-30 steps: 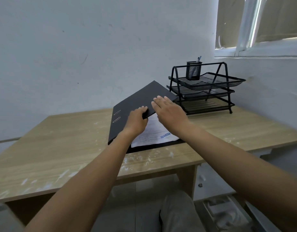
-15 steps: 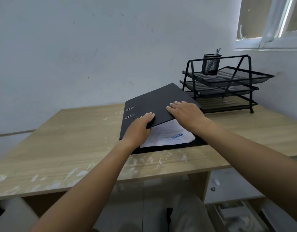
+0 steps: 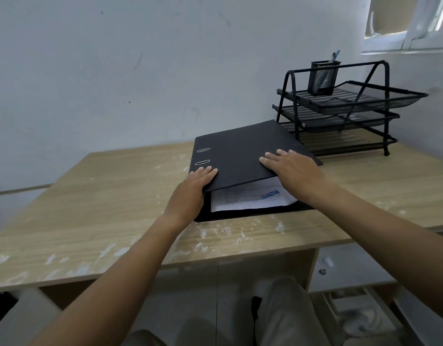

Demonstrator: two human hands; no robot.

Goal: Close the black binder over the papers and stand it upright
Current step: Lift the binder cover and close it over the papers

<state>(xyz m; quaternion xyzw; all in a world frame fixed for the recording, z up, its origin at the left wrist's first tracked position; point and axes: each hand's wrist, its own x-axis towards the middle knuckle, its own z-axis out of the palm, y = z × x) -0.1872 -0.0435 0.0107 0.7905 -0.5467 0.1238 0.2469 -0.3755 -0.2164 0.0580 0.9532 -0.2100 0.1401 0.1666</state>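
Observation:
The black binder lies on the wooden desk, its top cover lowered to a shallow angle above a stack of white papers with a blue stamp. The papers' near edge still shows under the cover. My left hand holds the cover's near left corner, fingers on top. My right hand rests flat on the cover near its right front edge, fingers spread.
A black three-tier wire tray rack stands at the back right of the desk, just behind the binder, with a mesh pen cup on its top tier. A wall runs behind the desk. My legs are below the desk's front edge.
The binder's cover has come down from a steep tilt to nearly flat over the papers, with both hands following it. The view has shifted left and closer.

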